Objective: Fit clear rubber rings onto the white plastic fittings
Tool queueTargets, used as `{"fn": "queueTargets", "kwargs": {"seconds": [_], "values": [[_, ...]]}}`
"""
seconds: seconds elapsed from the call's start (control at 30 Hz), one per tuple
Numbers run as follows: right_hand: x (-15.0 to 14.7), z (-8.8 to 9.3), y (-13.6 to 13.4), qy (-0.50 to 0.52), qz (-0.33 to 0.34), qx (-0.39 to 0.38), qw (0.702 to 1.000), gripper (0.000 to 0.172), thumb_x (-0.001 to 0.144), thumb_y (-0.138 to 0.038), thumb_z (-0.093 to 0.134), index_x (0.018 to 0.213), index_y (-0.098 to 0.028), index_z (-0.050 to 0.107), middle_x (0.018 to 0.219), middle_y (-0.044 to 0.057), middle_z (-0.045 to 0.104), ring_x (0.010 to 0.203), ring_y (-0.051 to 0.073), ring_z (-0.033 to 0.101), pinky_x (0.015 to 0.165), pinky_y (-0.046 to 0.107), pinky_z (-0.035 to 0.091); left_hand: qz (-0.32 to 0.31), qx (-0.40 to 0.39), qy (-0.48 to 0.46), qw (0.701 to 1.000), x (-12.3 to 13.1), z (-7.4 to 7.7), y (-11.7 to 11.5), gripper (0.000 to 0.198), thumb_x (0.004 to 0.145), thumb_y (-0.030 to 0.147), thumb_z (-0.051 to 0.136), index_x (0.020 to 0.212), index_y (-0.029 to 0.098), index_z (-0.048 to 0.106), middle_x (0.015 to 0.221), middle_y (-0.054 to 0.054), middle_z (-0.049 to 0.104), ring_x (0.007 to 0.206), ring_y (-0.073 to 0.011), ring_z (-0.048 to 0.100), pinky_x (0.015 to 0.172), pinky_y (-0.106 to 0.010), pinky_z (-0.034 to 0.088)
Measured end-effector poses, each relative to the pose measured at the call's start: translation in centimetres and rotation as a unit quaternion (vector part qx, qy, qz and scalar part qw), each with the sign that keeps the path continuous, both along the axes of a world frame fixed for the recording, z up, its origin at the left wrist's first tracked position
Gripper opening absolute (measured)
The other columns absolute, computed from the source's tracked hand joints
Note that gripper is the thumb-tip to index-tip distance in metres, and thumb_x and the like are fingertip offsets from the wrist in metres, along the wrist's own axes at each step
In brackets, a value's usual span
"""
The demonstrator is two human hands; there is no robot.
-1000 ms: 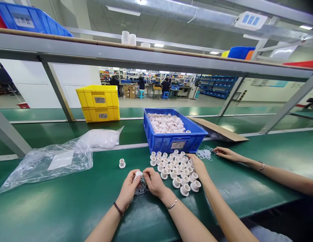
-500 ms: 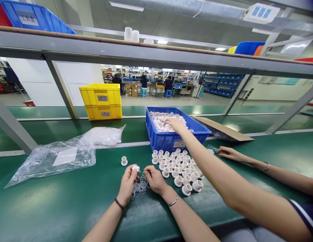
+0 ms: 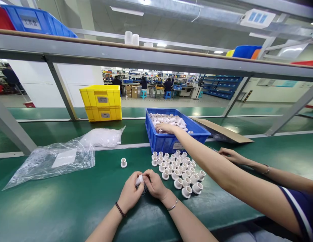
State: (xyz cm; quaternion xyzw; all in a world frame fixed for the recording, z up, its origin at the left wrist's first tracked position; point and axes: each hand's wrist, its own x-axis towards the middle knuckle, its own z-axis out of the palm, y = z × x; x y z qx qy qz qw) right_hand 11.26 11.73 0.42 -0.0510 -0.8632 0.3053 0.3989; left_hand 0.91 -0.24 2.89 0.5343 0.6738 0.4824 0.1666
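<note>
My left hand [image 3: 129,194] is closed round a small white plastic fitting [image 3: 139,179], held just above the green table [image 3: 57,198]. My right hand [image 3: 154,184] pinches a thin clear ring against that fitting; a few more rings lie under my fingers. Several white fittings [image 3: 178,170] stand in a cluster to the right of my hands. One lone fitting [image 3: 123,163] stands further back on the left.
A co-worker's arm [image 3: 209,164] reaches from the right into a blue crate [image 3: 171,141] of white fittings; the other hand [image 3: 230,155] rests on the table. A clear bag of rings [image 3: 57,158] lies left. Yellow crates [image 3: 101,102] stand behind.
My hands have come together on the fitting, covering most of the loose rings. The co-worker's hand went from the cluster into the blue crate and has shifted left inside it.
</note>
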Motion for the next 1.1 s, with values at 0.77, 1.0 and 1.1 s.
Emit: {"fn": "queueTargets", "kwargs": {"seconds": [0.77,1.0,1.1], "values": [[-0.08,0.25,0.24,-0.013,0.002,-0.024,1.0,0.012,0.091,-0.023,0.041,0.091,-0.02,0.052,0.078,0.002,0.056,0.069,0.014,0.053,0.065,0.026,0.042,0.017,-0.002,0.05,0.999,-0.15,-0.51,-0.05,0.026,0.088,0.04,0.046,0.104,0.02,0.048,0.1,-0.007,0.057,0.089,-0.0205,0.055,0.08,-0.035,0.044],[0.02,0.25,0.25,-0.02,0.013,-0.036,0.999,0.012,0.091,-0.024,0.043,0.092,-0.02,0.054,0.078,0.003,0.058,0.069,0.014,0.054,0.064,0.025,0.043,0.017,0.011,0.089,0.996,-0.24,-0.52,-0.24,0.026,0.085,0.037,0.05,0.103,0.019,0.048,0.098,-0.006,0.058,0.087,-0.0211,0.055,0.078,-0.034,0.043],[0.03,0.32,0.26,-0.023,0.009,-0.036,0.999,0.012,0.091,-0.025,0.044,0.092,-0.019,0.055,0.079,0.003,0.058,0.07,0.014,0.055,0.065,0.026,0.043,0.01,0.012,0.088,0.996,-0.27,-0.61,-0.28,0.026,0.086,0.036,0.048,0.106,0.019,0.048,0.1,-0.007,0.058,0.089,-0.0213,0.055,0.079,-0.034,0.043]]}}
